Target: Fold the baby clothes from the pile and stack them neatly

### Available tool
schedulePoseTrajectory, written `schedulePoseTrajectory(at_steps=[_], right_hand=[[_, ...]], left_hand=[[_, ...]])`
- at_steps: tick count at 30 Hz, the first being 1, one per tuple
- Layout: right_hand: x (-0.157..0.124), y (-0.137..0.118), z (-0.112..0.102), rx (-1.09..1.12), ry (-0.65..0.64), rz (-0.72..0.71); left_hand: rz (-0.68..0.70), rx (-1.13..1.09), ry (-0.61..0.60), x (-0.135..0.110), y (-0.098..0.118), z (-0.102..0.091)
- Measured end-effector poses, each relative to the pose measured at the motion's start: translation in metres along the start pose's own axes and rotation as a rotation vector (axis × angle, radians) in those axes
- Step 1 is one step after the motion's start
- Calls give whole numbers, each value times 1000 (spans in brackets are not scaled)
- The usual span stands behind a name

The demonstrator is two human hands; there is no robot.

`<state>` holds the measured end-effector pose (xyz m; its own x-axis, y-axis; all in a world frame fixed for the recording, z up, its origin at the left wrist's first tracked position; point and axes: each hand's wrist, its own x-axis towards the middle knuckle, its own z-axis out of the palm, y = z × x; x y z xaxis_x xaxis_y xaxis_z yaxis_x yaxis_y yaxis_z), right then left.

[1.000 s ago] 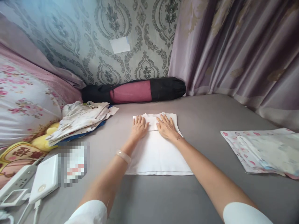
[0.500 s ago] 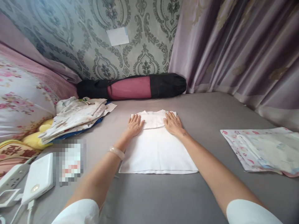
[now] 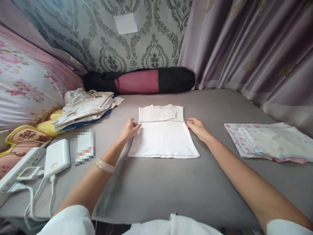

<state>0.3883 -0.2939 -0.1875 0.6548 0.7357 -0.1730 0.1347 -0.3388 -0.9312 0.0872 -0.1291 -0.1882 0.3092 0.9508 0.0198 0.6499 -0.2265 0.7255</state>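
Note:
A small white long-sleeved shirt (image 3: 164,140) lies flat on the grey bed sheet, its sleeves folded across the upper part and its neckline pointing away from me. My left hand (image 3: 129,130) is at the shirt's left edge just below the sleeve fold, thumb over the cloth and fingers curled at the side. On the opposite edge, at about the same height, my right hand (image 3: 197,128) pinches the fabric between thumb and fingers. The fingertips of both hands are partly hidden.
Folded clothes (image 3: 85,109) are piled at left near a yellow plush toy (image 3: 56,121). A power bank (image 3: 57,158) and power strip (image 3: 22,171) with cables lie closer. At right is folded printed cloth (image 3: 266,142); a black-and-pink long bag (image 3: 138,81) lies along the wall.
Both hands have left their flat position on the folded sleeves and moved outward and down to the shirt's side edges, where the fingers are now curled. The camera view has shifted.

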Motion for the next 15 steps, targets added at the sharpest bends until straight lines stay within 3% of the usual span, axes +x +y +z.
schedulePoseTrajectory(at_steps=[6,11,15], right_hand=[[-67,4,-24,-33,-121,141],[-109,8,-35,-185,-210,37],[-128,6,-41,-169,-291,-24]], left_hand=[[-183,-116,-97,-68,1,-26],[-273,-383,-257,-111,1,-33],[-222,-505,-266,-126,1,-39]])
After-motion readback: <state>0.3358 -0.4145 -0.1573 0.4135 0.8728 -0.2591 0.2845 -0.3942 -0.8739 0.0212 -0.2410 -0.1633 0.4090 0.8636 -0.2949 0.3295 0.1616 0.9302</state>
